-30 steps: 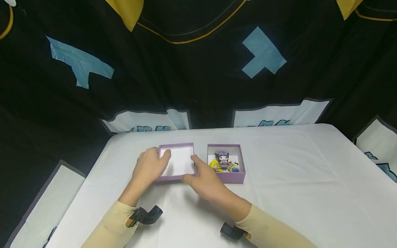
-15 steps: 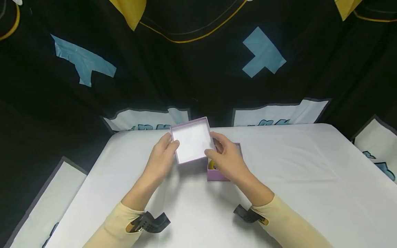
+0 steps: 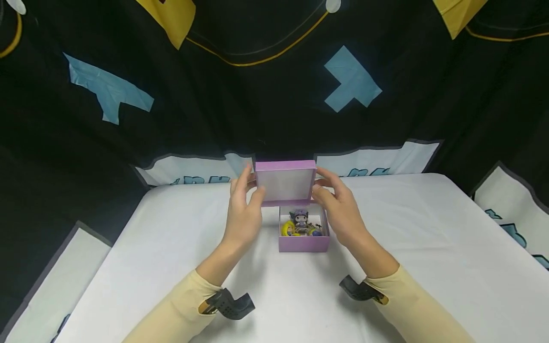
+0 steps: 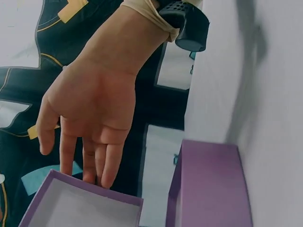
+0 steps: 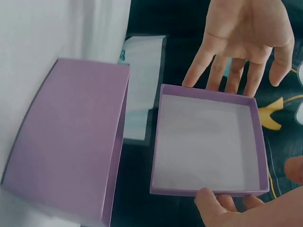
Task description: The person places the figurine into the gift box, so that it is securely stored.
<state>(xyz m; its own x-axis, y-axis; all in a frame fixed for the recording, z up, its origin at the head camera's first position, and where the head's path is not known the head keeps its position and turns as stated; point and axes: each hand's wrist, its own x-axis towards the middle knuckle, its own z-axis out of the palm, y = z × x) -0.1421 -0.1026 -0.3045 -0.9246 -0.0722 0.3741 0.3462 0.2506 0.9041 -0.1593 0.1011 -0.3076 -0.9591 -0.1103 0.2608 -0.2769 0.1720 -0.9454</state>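
A shallow purple lid (image 3: pixel 286 183) with a white inside is held up between both hands, tilted with its inside toward me. My left hand (image 3: pixel 243 212) presses its left side with nearly straight fingers. Opposite, my right hand (image 3: pixel 343 212) presses the right side the same way. Both thumbs stand apart from the lid in the wrist views. Just below the lid, a purple box (image 3: pixel 303 244) sits on the table without a cover. Inside are a small figurine (image 3: pixel 300 219) in a purple hat, a yellow trinket (image 3: pixel 287 229) and a small blue piece (image 3: pixel 316 233).
A white cloth covers the table (image 3: pixel 407 247). Behind it hangs a black curtain (image 3: pixel 266 105) with blue and yellow patches. Each forearm wears a black wrist mount, the left one (image 3: pixel 231 305) and the right one (image 3: pixel 358 288) both above the tabletop.
Both hands have lifted the lid off the table and carried it right, over the back of the box. It has tipped up on the way, and the box's contents show again.
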